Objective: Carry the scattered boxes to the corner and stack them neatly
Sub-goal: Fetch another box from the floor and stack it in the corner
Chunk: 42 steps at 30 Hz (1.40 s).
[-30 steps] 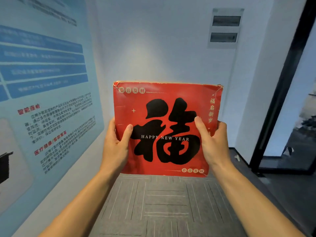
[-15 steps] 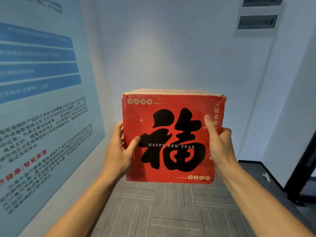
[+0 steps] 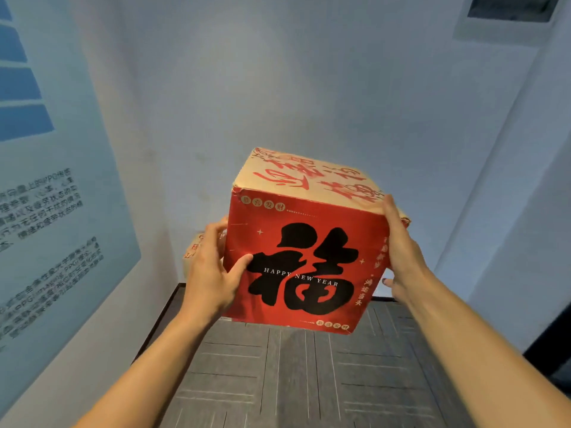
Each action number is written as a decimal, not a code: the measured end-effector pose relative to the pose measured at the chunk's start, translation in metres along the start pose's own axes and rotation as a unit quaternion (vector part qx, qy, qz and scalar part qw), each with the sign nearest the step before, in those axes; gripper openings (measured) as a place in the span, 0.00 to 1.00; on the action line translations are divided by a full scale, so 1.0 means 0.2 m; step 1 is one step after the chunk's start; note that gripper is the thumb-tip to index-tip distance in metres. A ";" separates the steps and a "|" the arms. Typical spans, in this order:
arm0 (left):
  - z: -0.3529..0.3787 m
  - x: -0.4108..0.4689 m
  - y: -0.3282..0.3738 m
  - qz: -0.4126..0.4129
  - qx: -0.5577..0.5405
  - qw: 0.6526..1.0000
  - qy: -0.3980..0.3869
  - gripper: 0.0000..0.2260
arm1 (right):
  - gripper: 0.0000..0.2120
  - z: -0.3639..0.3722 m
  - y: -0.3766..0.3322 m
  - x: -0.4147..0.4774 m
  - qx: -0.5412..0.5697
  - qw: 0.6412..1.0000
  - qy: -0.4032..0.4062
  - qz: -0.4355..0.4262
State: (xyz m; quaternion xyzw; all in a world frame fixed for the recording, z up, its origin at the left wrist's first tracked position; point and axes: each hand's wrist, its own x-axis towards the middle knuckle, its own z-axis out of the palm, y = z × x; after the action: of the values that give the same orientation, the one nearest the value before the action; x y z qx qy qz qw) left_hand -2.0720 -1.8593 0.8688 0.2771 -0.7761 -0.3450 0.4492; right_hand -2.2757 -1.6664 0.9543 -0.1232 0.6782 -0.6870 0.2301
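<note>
Above the grey floor near the corner, red box clamped between left hand and right hand, palms squeezing opposite sides, likely to steady it for stacking on another box behind.

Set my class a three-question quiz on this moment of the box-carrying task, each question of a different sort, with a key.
1. True or false: the red box rests on the floor.
2. Which hands hold it? A) left only B) right only C) both
3. Fill in: the English words printed on its red face are "HAPPY ___ YEAR".

Key
1. False: it is held up in the air.
2. C: left hand and right hand grip opposite sides.
3. NEW
</note>
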 end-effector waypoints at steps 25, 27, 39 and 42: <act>1.22 2.00 -1.54 -0.274 -0.074 0.959 0.002 0.18 | 0.14 1.13 0.64 2.91 0.002 0.996 -0.045 0.082; 1.31 2.06 -1.76 -0.292 -0.083 0.953 -0.011 0.16 | 0.10 1.22 0.78 3.08 -0.001 0.995 -0.042 0.095; 1.79 2.16 -2.88 -0.378 -0.072 0.923 0.003 0.20 | 0.19 1.54 1.77 3.88 -0.002 0.980 -0.061 0.190; 1.91 2.04 -3.17 -0.397 -0.086 0.914 0.012 0.28 | 0.19 1.56 2.07 4.00 -0.002 0.978 -0.074 0.194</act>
State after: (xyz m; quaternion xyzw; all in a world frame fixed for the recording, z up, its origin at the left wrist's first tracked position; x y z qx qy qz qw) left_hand -2.5155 -2.4374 0.4400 0.5271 -0.5641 -0.5568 0.3066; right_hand -2.7541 -2.3153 0.4464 -0.0401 0.6716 -0.6171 0.4080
